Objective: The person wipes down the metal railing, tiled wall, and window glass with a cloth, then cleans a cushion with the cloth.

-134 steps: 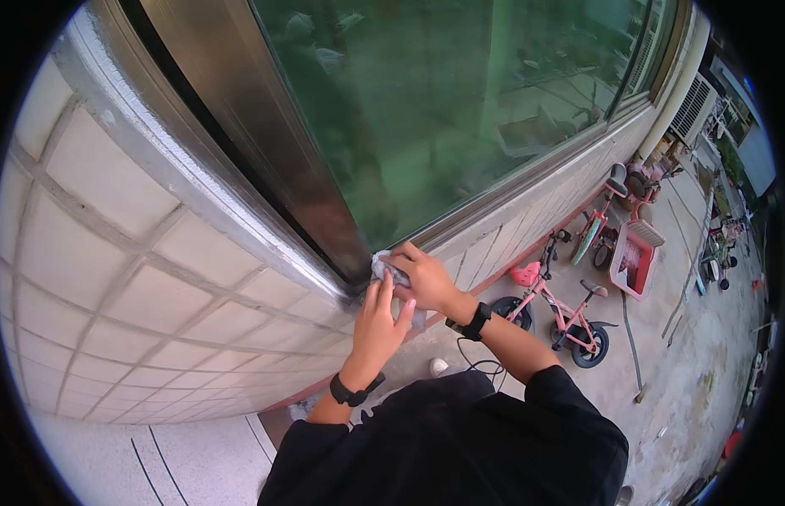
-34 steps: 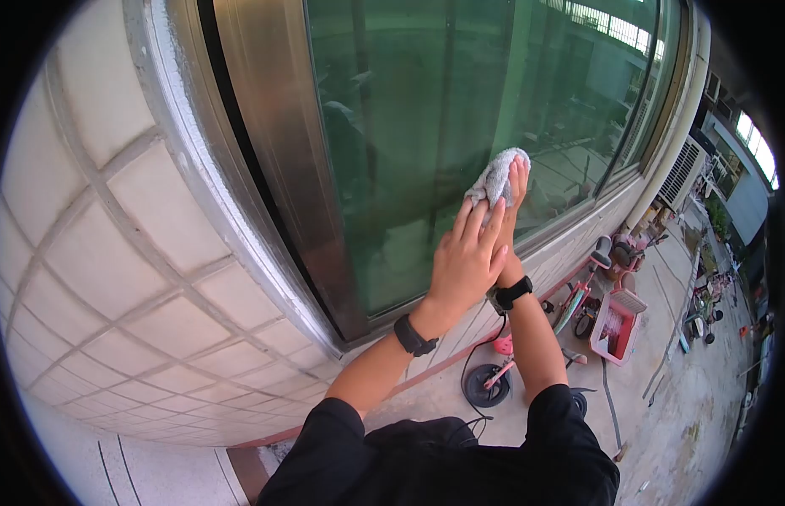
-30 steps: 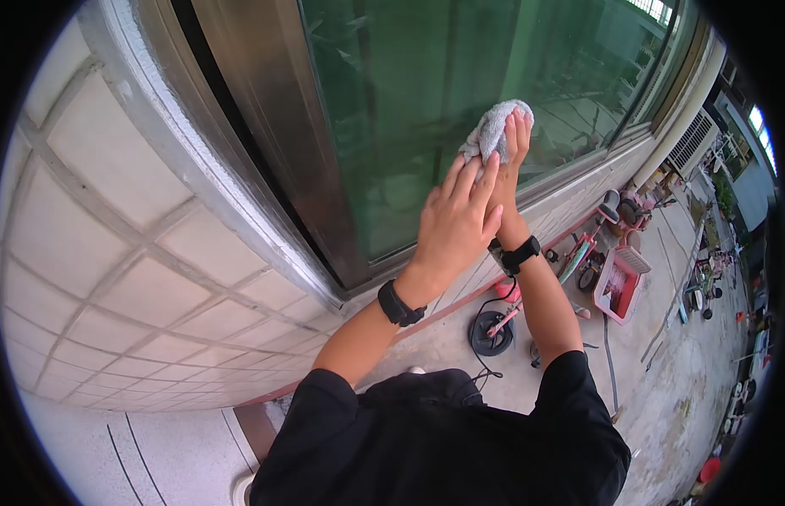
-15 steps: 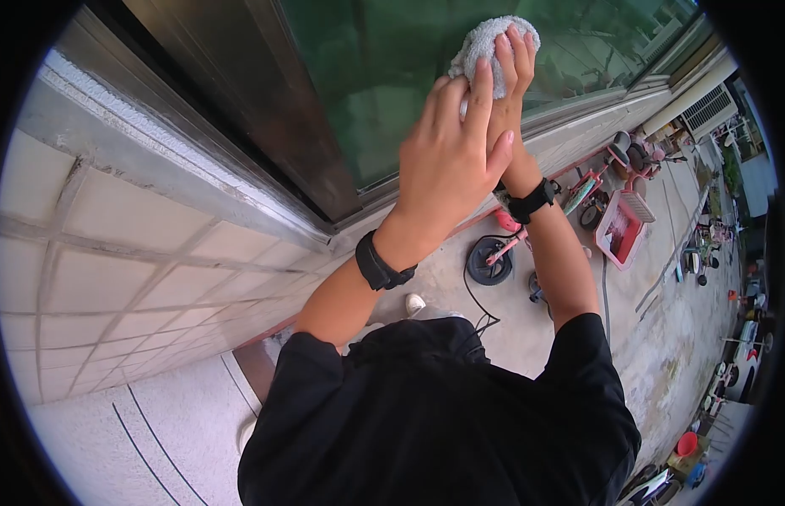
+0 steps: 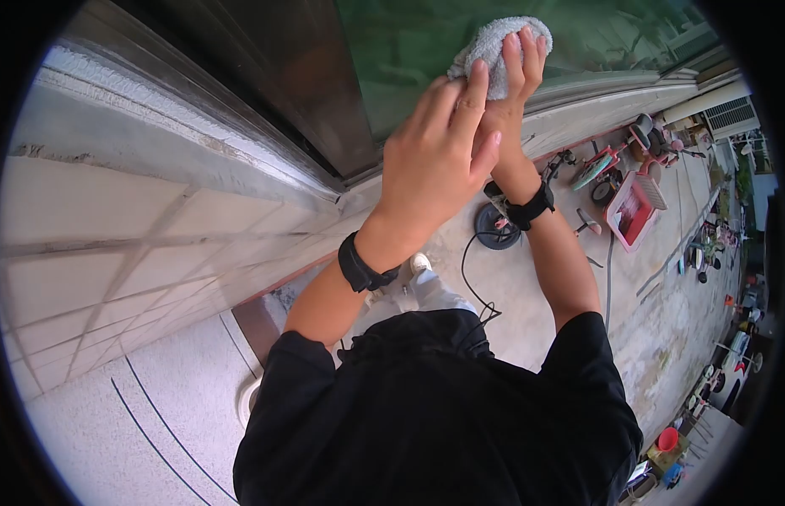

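A white terry cloth (image 5: 500,52), bunched up, is pressed to the green-tinted window glass (image 5: 414,42) at the top of the head view. My right hand (image 5: 516,93) lies over the cloth, its fingers wrapped along the cloth's right side. From the lower left, my left hand (image 5: 430,156) overlaps the right palm, and its fingertips press on the cloth's lower left edge. Part of the right hand is hidden behind the left. Each wrist wears a black band.
A dark metal window frame (image 5: 274,93) and a tiled wall (image 5: 114,223) are at left. On the concrete floor stand a black round base (image 5: 497,228) with a cable, a pink basket (image 5: 635,211) and a small bike (image 5: 596,169). An air-conditioner unit (image 5: 730,116) is further back.
The view has shifted, so the window frame and the floor items appear further right. Both hands stay on the cloth, which has moved slightly right in view and away from the frame's corner.
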Available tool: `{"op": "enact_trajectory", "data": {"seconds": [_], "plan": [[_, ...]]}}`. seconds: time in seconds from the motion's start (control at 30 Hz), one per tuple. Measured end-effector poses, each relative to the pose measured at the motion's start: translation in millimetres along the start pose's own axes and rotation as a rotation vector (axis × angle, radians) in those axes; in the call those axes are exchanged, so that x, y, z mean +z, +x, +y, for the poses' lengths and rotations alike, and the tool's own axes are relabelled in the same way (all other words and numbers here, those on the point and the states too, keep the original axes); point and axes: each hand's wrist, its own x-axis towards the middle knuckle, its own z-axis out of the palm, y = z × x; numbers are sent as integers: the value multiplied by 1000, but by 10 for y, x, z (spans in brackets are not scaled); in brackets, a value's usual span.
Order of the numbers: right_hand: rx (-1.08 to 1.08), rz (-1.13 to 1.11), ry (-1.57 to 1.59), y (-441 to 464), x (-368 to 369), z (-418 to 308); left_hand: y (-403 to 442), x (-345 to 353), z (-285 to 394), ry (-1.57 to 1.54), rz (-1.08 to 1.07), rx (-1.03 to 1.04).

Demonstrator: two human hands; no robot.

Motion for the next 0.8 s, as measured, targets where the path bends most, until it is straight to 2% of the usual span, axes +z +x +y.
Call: {"op": "enact_trajectory", "data": {"seconds": [0.1,0.3,0.43,0.47,0.57,0.67,0.8], "plan": [[-170,-162,-204,-69,-71,-61,-100,-50,-32,-12,-16,-36],[101,-124,14,-301,73,-337,-340,-165,-128,-14,-30,-103],[86,-109,45,-311,92,-474,-459,-222,-172,-46,-24,-120],[141,76,142,-318,186,-494,-467,-232,-178,-53,-16,-116],[14,-198,55,-167,30,-477,-450,-337,-104,-84,32,-150],[-127,-177,134,243,49,-525,-360,-459,-57,-98,185,-82],[-269,-164,117,777,-135,-352,-22,-478,108,-198,174,-45]]}}
